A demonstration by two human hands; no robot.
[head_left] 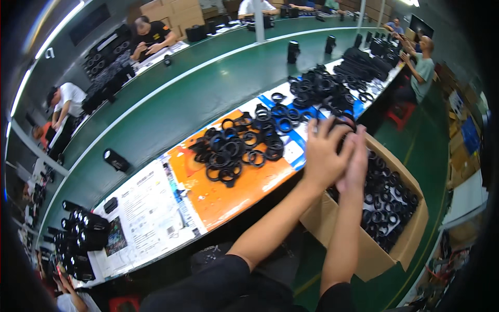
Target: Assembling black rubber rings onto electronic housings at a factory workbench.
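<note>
My left hand (326,153) and my right hand (355,161) are close together above the near end of an open cardboard box (387,156). Between their fingertips is a dark round part, apparently a black plastic ring (344,120), mostly hidden by the fingers. Inside the box lie many small black ring parts (382,216) in a layer. Left of my hands, a loose heap of black plastic rings (226,151) covers part of an orange sheet (208,195). Another pile of black rings (319,86) sits just beyond my hands.
A green conveyor belt (208,101) runs past the bench, carrying upright black housings (293,52). At the left, glossy black housings (86,231) stand beside printed paper (150,208). A co-worker (423,67) sits at the far right near a red stool (400,114); others work across the belt.
</note>
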